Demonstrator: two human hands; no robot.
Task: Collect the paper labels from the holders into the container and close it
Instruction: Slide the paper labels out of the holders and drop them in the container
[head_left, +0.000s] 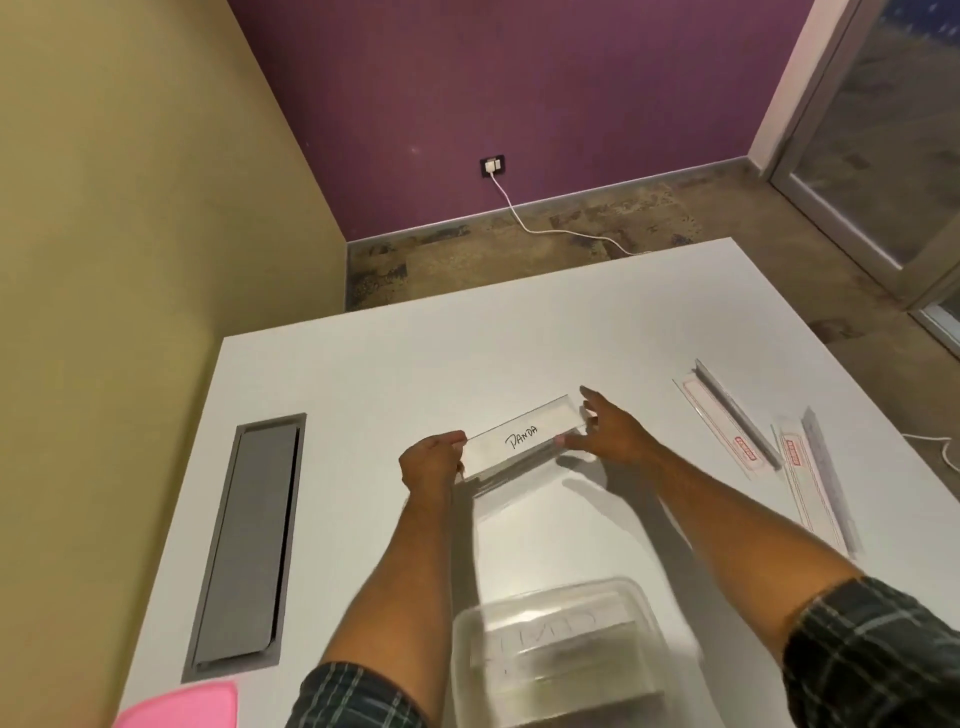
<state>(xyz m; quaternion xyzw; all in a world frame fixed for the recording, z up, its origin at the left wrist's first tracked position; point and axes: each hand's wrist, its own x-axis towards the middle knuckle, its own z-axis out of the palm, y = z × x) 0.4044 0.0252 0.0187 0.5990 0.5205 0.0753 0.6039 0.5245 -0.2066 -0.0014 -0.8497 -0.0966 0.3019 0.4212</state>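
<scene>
While both hands grip it, the clear holder (522, 441) with the "PANDA" label (521, 438) sits mid-table (363, 374), its long axis running from near-left to far-right. Left hand (432, 464) pinches the near-left end; right hand (602, 430), fingers spread, touches the far-right end. Clear container (566, 654) sits nearest the viewer, pink lid (179, 707) at lower left, two more holders (769, 452) to the right

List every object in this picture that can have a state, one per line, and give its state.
PANDA holder: label still inside, gripped at both ends.
Left hand: fingers closed on the holder's left end.
Right hand: fingers spread at the right end.
Clear container: open, with paper inside.
Pink lid: off, lying aside.
Two holders at right: lying flat.
</scene>
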